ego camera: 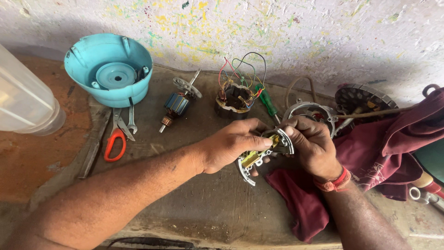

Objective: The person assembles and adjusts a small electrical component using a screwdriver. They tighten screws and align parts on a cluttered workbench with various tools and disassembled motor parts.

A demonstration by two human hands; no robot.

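A grey stone bench (194,203) fills most of the view, rough and dusty, with a speckled wall behind it. A dark red cloth (384,153) lies bunched on the right side of the bench. At the back left sits a big blue plastic bowl-shaped cover (108,69), smooth and round, and a clear plastic jar (25,99) stands at the far left edge.

Both hands meet in the middle, above the bench. The left hand (229,146) is closed around a curved metal bracket (263,153), with the thumb on top and the fingers curled under it. The right hand (314,143) is also closed, and its fingertips pinch the upper end of the same bracket. The bracket is grey and shiny, with a yellow part inside it.

In front of the hands the bench is bare and open. Behind them lie a motor coil with coloured wires (236,99), a small blue rotor (178,104) and a green screwdriver (268,102). Orange-handled pliers (115,139) and a little spanner (132,120) lie just under the blue cover.
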